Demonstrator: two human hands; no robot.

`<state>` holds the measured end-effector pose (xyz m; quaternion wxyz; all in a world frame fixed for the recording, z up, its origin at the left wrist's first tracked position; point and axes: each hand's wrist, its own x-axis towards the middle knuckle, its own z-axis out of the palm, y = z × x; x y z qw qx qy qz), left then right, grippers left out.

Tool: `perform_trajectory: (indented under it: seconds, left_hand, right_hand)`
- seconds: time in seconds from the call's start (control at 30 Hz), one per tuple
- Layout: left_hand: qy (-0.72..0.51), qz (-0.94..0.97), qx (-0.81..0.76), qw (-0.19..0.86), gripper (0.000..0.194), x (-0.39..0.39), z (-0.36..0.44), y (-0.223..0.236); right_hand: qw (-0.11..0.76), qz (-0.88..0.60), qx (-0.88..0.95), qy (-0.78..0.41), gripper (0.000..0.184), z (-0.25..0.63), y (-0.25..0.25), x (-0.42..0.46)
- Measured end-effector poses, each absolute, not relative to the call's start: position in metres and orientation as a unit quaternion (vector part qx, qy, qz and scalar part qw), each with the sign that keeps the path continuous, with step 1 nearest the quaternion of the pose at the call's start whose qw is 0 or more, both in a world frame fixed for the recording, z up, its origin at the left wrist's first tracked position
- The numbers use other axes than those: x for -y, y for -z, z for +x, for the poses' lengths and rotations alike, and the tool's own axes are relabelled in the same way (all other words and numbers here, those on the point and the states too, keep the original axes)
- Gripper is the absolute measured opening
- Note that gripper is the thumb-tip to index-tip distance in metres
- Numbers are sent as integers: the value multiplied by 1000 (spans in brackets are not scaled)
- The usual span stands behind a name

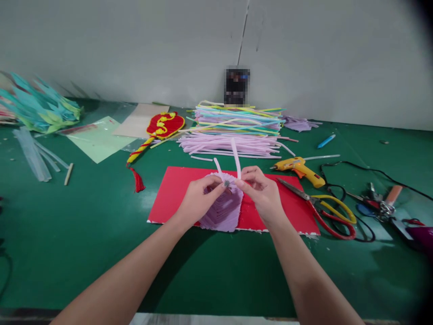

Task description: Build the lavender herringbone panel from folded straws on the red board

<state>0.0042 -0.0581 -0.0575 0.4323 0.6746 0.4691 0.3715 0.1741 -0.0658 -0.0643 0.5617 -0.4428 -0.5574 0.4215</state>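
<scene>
A lilac panel of pipe cleaners (221, 214) bent in nested rows is held over a red board (172, 189). My left hand (203, 194) is closed at its upper left edge, thumb and fingers pinching it. A small dark grey spot shows by the thumb tip; I cannot tell what it is. Two pale lilac ends rise from the top edge, a shorter one by my left hand and a longer pipe cleaner (236, 158) on the right. My right hand (264, 192) pinches the base of that longer one, fingers curled.
Bundled pastel pipe cleaners (233, 140) lie behind the board. To the right are a yellow glue gun (301, 170), open-bladed scissors (313, 201), keys (384, 207) and a blue pen (326, 141). A red-and-yellow fan (165, 125), green sheet (101, 140) and glue sticks (32, 155) lie left.
</scene>
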Motion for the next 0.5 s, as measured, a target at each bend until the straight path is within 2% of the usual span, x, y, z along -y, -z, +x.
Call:
perform_trajectory:
  seconds: [0.2,0.5]
  left_hand:
    - [-369,667,-469,446,20,58,4,57]
    - [-427,619,-452,479,19,57,5,57]
  right_hand:
    - [553,-449,490,-503,13,170,64,67]
    - [590,-405,383,-585,16,164,65,66]
